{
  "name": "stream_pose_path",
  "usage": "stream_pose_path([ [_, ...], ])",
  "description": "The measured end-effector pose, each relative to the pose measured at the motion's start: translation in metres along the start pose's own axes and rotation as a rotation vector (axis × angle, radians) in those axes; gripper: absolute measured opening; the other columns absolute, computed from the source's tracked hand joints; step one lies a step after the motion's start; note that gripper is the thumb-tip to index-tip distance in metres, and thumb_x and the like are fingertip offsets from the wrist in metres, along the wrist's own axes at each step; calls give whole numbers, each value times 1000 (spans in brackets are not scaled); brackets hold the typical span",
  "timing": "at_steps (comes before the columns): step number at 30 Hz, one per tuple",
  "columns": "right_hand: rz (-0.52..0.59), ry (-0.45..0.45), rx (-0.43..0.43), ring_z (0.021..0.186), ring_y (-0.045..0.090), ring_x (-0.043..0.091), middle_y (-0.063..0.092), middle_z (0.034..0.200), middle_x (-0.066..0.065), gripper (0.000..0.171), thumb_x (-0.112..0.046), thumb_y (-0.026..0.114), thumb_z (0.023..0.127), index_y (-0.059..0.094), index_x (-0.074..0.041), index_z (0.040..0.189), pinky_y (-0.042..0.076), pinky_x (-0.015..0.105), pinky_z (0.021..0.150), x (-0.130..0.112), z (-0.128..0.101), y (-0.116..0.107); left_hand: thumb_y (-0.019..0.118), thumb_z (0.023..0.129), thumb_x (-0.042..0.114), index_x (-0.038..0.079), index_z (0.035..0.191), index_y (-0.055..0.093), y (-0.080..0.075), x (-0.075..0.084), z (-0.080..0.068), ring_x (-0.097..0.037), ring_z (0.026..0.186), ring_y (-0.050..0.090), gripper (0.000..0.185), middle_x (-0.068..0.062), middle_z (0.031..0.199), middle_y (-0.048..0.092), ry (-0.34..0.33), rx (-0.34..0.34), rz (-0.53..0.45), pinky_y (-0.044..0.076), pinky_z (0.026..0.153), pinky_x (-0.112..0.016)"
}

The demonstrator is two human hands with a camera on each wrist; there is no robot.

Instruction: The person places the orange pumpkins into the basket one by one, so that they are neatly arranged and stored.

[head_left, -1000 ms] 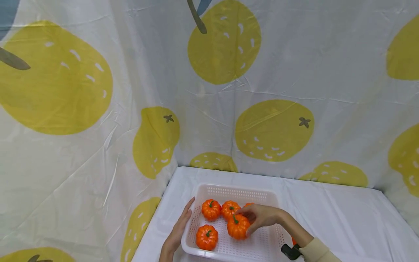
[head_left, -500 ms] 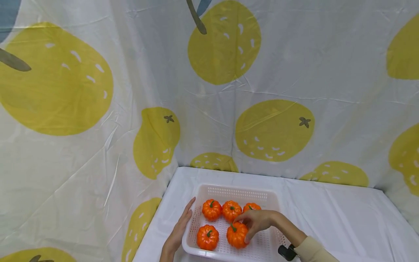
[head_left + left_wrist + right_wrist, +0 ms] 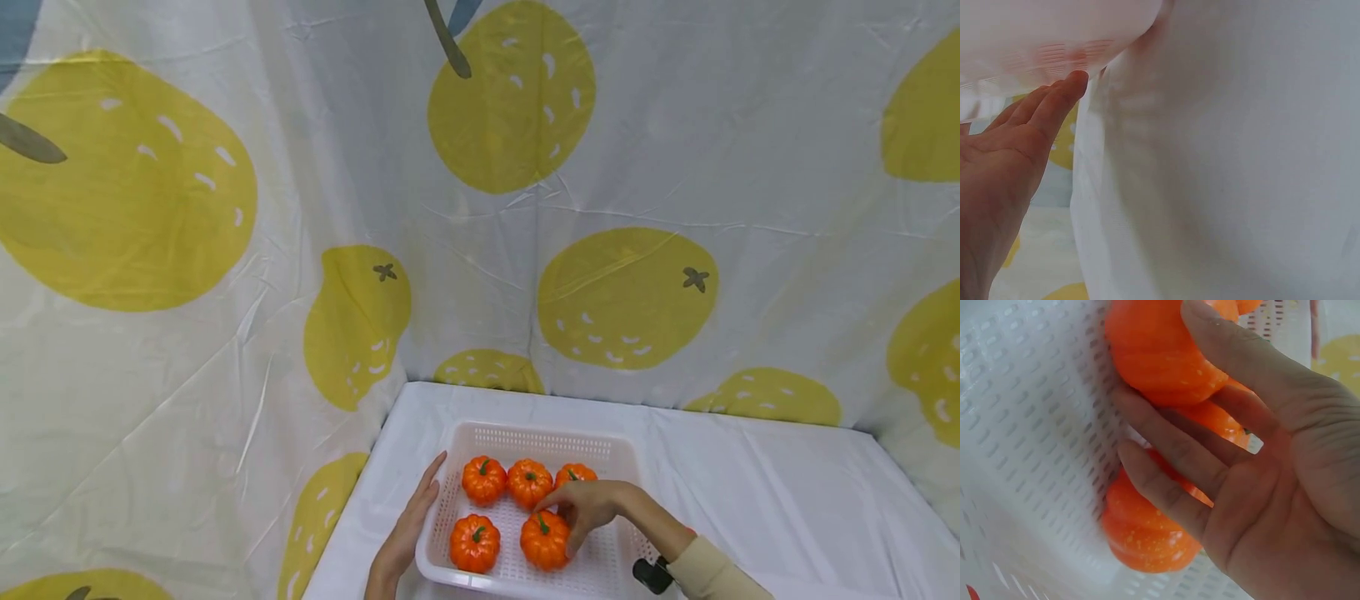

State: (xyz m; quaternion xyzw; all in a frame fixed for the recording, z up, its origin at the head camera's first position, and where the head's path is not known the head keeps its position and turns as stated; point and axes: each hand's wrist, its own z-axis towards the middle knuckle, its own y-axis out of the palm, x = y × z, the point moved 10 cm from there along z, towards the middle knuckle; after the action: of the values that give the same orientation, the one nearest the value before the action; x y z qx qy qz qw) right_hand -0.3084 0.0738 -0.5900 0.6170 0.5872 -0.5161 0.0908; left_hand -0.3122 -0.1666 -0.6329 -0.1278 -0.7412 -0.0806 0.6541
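A white perforated plastic basket [image 3: 517, 431] holds several small, glossy orange pumpkins with green stems. My right hand [image 3: 596, 507] reaches into it and grips the front-middle pumpkin [image 3: 545, 542], thumb on one side and fingers behind. In the right wrist view, the thumb [image 3: 1235, 337] lies against that pumpkin [image 3: 1160, 356], while the other fingers reach past it toward another pumpkin [image 3: 1147, 531] in the back row. My left hand [image 3: 408, 529] lies along the basket's left side with straight fingers; in the left wrist view its fingertips are right at the basket wall [image 3: 1060, 37].
A pumpkin [image 3: 475, 543] sits at the basket's front left, and the back row has pumpkins at left [image 3: 484, 481], middle [image 3: 529, 483] and right [image 3: 576, 473]. A white cloth covers the table [image 3: 750, 483]. Behind hangs a curtain [image 3: 480, 275] with yellow fruit prints.
My right hand has lowered the pumpkin toward the front of the basket, and its stem stands more upright. The back-right pumpkin shows more. My left hand has stayed at the basket's side.
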Motion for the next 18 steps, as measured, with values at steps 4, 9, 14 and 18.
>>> stream_pose_path([
  [4,-15,31,30,88,64,11,68,103,-1,58,-1,88,78,71,-17,131,55,20,81,1,-2,-1,28,109,57,42,165,19,0,0,1,-45,161,5,58,-5,177,7,-2,2,2,14,120,-76],
  [9,-121,95,19,83,62,6,68,94,-6,57,-11,91,79,69,-15,131,56,23,80,9,-6,1,27,110,57,41,165,18,2,0,-1,-45,161,5,58,-6,177,7,-3,-5,3,13,120,-77],
  [14,-174,135,21,81,64,4,72,90,-8,45,-12,89,80,71,-12,122,58,25,81,9,-10,1,26,110,55,39,165,18,2,3,-3,-46,161,6,58,-7,176,7,16,-2,13,12,121,-77],
  [18,-177,155,57,77,65,4,73,86,-7,35,-7,87,81,74,-13,113,57,22,77,5,-8,1,26,110,55,39,165,18,2,5,-4,-45,161,6,58,-6,176,8,18,0,17,12,121,-76],
])
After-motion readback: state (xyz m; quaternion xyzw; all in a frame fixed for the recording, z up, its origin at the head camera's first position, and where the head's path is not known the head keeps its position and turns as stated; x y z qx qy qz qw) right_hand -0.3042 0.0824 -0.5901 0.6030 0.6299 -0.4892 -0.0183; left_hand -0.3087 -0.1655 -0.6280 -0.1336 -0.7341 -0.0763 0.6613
